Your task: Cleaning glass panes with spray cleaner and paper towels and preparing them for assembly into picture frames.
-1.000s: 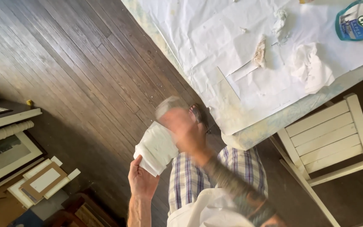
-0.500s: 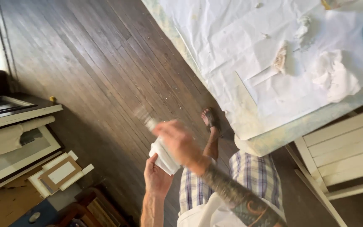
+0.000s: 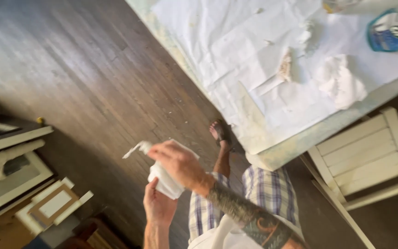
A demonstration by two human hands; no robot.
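object: white paper towel wad (image 3: 164, 177)
look: crumpled and folded, soft, plain white, slightly blurred
state: bunched in the middle, one thin corner pulled out to a point at upper left
pose: roughly upright bundle, loose tip tilted up and left
hold: gripped from below by left hand (image 3: 158, 207), covered from above by right hand (image 3: 180, 163)
place: held in the air over the dark wood floor, carried by nothing but the hands
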